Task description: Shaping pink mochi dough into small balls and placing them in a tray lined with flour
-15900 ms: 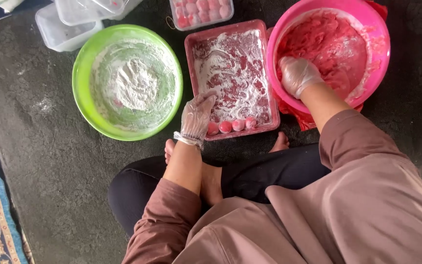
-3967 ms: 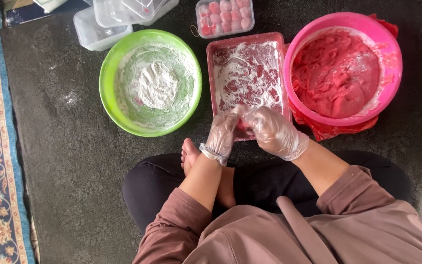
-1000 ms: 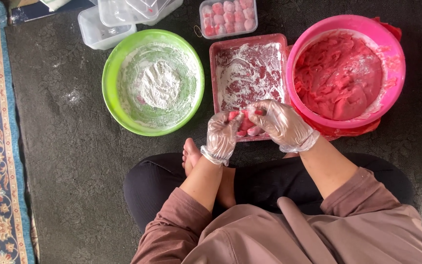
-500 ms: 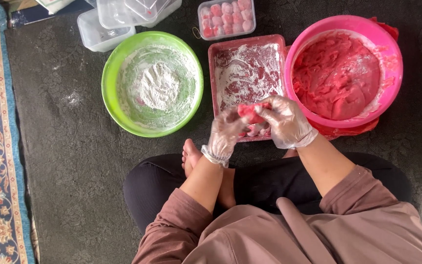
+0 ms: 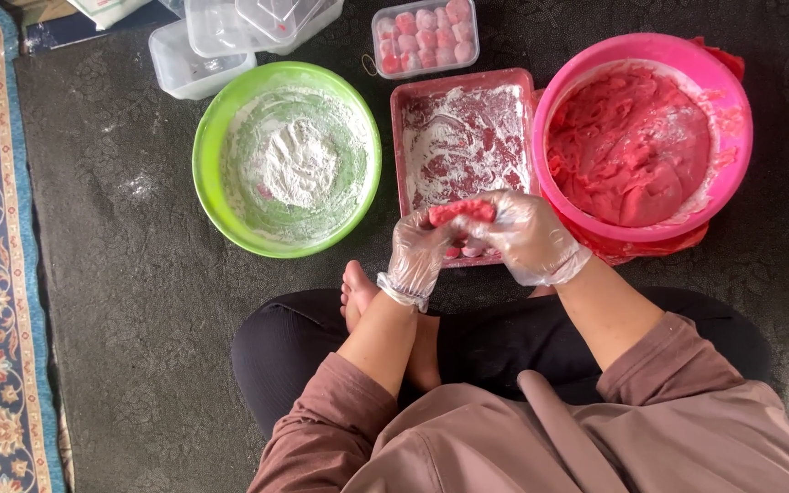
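Head view: left hand (image 5: 419, 254) and right hand (image 5: 524, 233) — both in thin clear gloves — pinch a soft pink dough piece (image 5: 461, 211) at frame centre, fingers clamped on its ends; long axis runs left-right above the floured pink tray (image 5: 461, 84).

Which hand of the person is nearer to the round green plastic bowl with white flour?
Left. The gloved left hand is just right of and below the round green plastic bowl; the gloved right hand is farther right, beside the round pink plastic bowl.
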